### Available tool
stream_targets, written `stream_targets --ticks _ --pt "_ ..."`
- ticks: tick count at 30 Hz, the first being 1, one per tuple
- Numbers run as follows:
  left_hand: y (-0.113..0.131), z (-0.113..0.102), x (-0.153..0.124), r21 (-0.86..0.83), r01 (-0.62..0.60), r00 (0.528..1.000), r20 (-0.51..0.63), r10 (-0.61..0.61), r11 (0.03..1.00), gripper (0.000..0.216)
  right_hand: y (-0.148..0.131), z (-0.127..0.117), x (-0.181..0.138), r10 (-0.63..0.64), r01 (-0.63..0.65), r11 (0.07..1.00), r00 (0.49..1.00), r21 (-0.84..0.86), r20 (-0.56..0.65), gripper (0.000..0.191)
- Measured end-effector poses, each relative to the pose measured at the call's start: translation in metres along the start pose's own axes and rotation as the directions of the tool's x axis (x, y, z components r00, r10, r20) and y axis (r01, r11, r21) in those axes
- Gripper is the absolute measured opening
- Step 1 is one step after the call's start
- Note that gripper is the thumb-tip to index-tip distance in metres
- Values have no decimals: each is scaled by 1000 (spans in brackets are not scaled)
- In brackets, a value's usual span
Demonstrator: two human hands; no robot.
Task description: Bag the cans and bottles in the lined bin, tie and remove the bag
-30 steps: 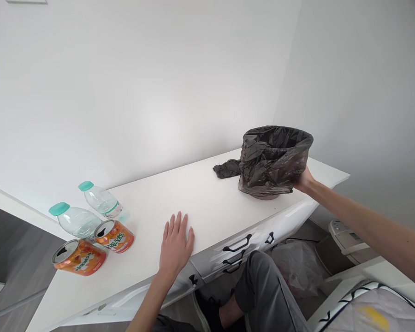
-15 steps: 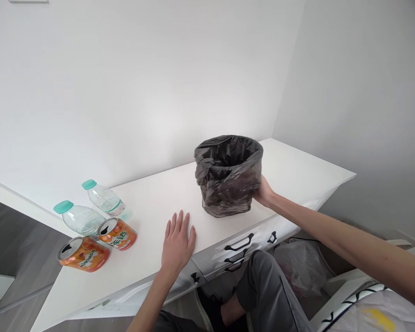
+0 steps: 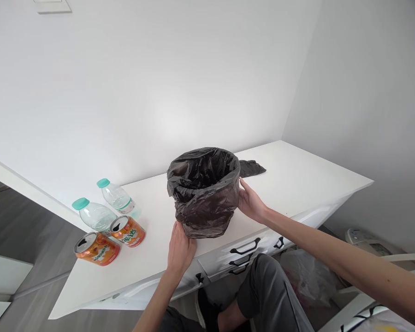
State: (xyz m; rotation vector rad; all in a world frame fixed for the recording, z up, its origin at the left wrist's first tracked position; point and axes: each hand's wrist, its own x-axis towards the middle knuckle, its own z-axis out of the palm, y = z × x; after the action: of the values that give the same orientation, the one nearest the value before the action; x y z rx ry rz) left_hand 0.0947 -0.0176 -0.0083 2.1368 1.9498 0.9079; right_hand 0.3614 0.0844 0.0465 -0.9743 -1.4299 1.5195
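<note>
A small bin lined with a dark grey plastic bag (image 3: 204, 193) stands on the white desk (image 3: 297, 180), near its front edge. My right hand (image 3: 251, 203) rests against the bin's right side, fingers spread along the bag. My left hand (image 3: 180, 246) lies flat on the desk with its fingertips touching the bin's lower left. A loose tail of the bag (image 3: 251, 168) trails on the desk behind the bin to the right.
To the left lie two clear bottles with teal caps (image 3: 96, 215) (image 3: 116, 197) and two orange drink cans (image 3: 97, 249) (image 3: 127, 230) on their sides. Black-handled drawers (image 3: 244, 251) sit under the desk. My knee (image 3: 263, 286) is below. A white wall is behind.
My right hand has slid the bin leftward along the desk from the right end to the middle. My left hand moved forward until its fingertips met the bin.
</note>
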Motion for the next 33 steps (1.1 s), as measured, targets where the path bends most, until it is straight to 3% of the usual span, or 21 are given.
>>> stream_targets --ticks 3,7,9,12,16,20,24,26,28,33 --pt "-1 -1 -1 -15 -15 1000 -10 15 1000 42 7 -7 -2 -26 27 999 1000 -38 16 82" --pt "-4 3 -3 10 0 1000 -7 0 1000 43 34 -31 -7 -89 42 951 986 -307 -139 76" --pt "-7 5 -4 20 1 1000 -6 -1 1000 48 53 -45 -8 -153 57 869 976 -491 -158 73" --pt "-10 8 -4 12 -2 1000 -9 2 1000 57 81 -60 -6 -246 121 649 968 -751 -57 67" --pt "-13 9 -3 -34 33 999 -7 -33 999 66 100 -63 0 -263 117 380 965 -918 13 63" --pt "-13 9 -6 -166 88 995 -26 -94 982 72 104 -60 3 -288 105 256 957 -961 28 61" --pt "-12 5 -20 -267 66 991 -92 -94 961 63 106 -61 4 -316 98 193 948 -976 33 59" --pt "-11 -9 -27 -232 17 989 -140 -50 973 60 106 -60 4 -334 100 176 942 -979 36 59" --pt "-11 -36 -27 -141 -38 983 -186 11 989 62 107 -59 4 -354 106 166 934 -980 41 59" --pt "-17 -150 12 219 -114 968 -195 158 969 74 109 -57 5 -395 119 159 918 -980 47 57"
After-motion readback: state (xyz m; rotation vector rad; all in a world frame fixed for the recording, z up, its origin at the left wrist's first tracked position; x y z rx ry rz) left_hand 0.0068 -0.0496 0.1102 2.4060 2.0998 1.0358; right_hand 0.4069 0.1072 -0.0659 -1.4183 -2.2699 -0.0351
